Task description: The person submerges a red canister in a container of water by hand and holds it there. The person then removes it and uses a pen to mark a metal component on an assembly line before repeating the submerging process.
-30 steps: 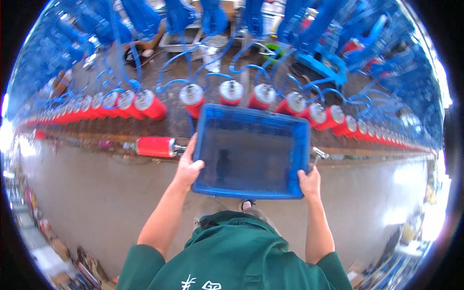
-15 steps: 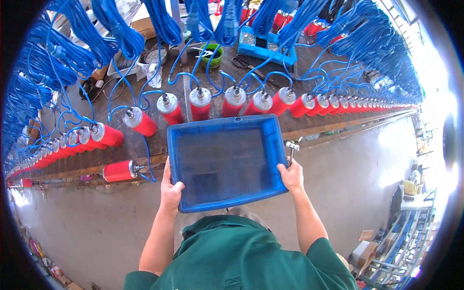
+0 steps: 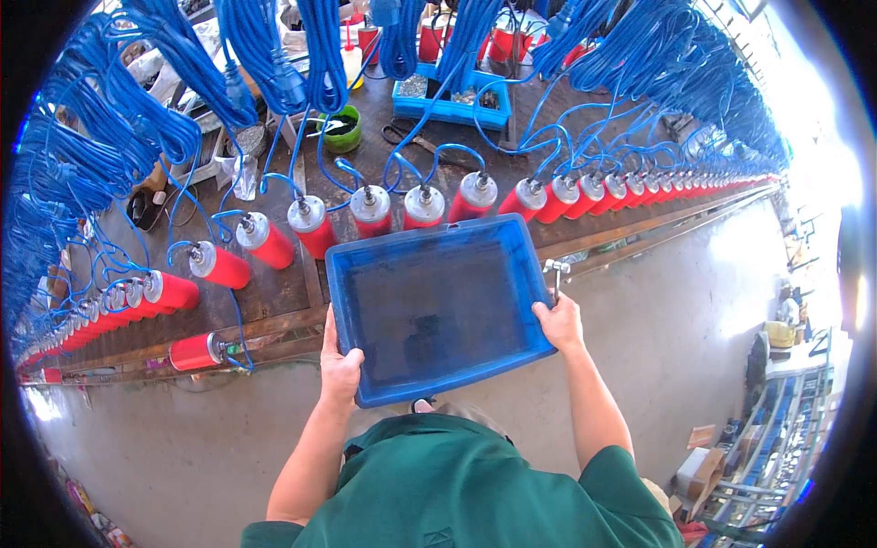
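Observation:
A rectangular blue plastic tray is held level in front of my body, its far rim close to the bench edge. My left hand grips its left side, thumb over the rim. On the right side my right hand clasps the rim, and a T-shaped metal tool sticks up from beside its fingers. Dark colour fills the tray's bottom; whether that is liquid cannot be made out. Just beyond the tray stand red cylinders with silver caps and blue cables. One red cylinder lies at the bench's front edge.
Coiled blue cables hang in a row above the wooden bench. On the bench are a green cup, a light-blue parts bin and scissors. A metal rack and cardboard box stand at the right.
The bench and its cylinders have shifted left in view as I move rightward along it. The tray stays in both hands and has turned slightly.

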Available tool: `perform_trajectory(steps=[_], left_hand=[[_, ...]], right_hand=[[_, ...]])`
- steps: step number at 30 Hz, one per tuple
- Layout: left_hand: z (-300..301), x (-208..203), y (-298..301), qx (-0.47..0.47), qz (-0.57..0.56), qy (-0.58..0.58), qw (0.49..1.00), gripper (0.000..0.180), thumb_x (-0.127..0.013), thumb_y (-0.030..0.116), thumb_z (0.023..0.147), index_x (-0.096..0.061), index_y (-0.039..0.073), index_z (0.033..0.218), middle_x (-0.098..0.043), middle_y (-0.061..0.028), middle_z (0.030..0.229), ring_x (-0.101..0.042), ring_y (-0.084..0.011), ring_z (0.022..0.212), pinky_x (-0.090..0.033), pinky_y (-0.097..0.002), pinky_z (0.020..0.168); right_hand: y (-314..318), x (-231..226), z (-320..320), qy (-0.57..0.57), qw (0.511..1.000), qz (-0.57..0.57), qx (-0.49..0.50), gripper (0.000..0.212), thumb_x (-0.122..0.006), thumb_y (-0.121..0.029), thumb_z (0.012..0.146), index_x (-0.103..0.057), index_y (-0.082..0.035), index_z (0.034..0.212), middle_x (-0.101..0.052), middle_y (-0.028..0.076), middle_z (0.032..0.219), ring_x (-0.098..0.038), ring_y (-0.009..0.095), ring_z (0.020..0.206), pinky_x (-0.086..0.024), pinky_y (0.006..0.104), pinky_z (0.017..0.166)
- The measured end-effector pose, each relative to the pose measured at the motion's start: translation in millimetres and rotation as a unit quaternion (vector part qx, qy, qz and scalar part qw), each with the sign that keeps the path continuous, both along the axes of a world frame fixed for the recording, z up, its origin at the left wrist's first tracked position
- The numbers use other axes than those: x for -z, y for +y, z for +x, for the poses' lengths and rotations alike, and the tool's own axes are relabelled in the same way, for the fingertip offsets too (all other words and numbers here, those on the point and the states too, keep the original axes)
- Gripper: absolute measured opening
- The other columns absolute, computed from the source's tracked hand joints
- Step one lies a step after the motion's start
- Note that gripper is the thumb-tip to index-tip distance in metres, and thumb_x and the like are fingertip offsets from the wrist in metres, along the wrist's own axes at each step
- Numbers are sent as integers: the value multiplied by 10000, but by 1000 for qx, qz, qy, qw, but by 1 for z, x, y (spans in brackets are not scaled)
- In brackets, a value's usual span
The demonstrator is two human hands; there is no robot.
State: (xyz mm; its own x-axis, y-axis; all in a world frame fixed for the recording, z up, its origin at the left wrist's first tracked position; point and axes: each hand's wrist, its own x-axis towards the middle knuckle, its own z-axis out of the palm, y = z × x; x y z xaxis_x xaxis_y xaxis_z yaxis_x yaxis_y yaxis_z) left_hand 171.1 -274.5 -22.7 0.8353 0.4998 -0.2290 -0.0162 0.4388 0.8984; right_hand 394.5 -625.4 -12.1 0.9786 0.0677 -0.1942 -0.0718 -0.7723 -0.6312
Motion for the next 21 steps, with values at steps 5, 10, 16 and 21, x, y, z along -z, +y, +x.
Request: perform_trajectory(steps=[5, 10, 16, 21], left_hand=[[20, 12, -30, -11, 11, 2, 1000, 1002, -415, -137, 734, -286, 104, 1699, -459, -85, 1614, -503, -234, 1436, -412, -341, 1180], [38, 10, -55, -12, 32, 31, 999, 1025, -430, -123, 709, -291, 112, 1697, -446, -86, 1625, -490, -236, 1442, -406, -334, 1183], [64, 1, -73, -7, 44, 48, 998, 1011, -417, -127, 729, -289, 124, 1700, -444, -82, 1628, -495, -228, 1433, -409, -330, 1180], [79, 7, -73, 7, 49, 33, 998, 1013, -398, -150, 734, -293, 139, 1699, -442, -76, 1635, -503, -235, 1432, -412, -329, 1179]], right_hand=[[-25, -2, 23, 12, 1000, -8, 8, 366, -738, -292, 845, -782, -150, 1179, -771, 119, 871, -759, 301, 847, -583, 443, 845], [-43, -10, 43, -11, 1000, 1, 2, 292, -740, -218, 854, -757, -5, 1054, -716, 112, 781, -690, 203, 720, -568, 380, 747], [-69, -2, 61, -18, 1000, -11, 6, 357, -724, -312, 813, -766, -100, 1097, -747, 137, 834, -734, 314, 797, -574, 455, 807], [-75, -2, 69, -18, 1000, -8, 14, 377, -745, -326, 811, -761, -89, 1104, -762, 156, 885, -743, 343, 847, -573, 466, 830]])
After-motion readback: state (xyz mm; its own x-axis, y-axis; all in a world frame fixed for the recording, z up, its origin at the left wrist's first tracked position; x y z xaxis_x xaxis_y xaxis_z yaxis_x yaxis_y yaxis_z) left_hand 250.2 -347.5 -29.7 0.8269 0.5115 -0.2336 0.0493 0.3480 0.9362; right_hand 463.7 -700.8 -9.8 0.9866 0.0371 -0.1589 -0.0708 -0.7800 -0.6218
